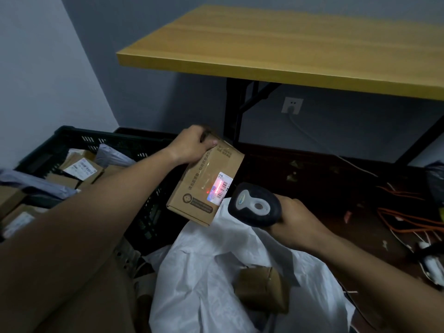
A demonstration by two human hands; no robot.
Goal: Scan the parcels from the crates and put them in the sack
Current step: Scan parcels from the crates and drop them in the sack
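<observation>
Down at the left, a black slatted crate (72, 143) sits against the wall corner, packed with brown cardboard parcels (80, 168) and grey poly mailers (113, 155); one box near its far side shows a white label face up.

Just past the crate's right edge, the left hand (192, 145) holds a brown cardboard box (206, 183) by its far end, fingers curled over the top edge and the thumb pressed on the upper face. The box tilts, its near end hanging over the open mouth of the white sack (204, 272). A barcode label (222, 186) near the box's right edge glows red under the scan light.

Just beside that label is the black handheld scanner (254, 205), its head close to the box but not touching it. The right hand (298, 222) is wrapped round the scanner's handle, fingers clamped on it.

Below, inside the sack, one brown parcel (262, 289) already lies among the folds.

Behind stands a wooden-topped table (276, 46) on black legs, with a white wall socket (292, 105) under it. At the far right, orange cables (408, 217) trail across the dark floor.
</observation>
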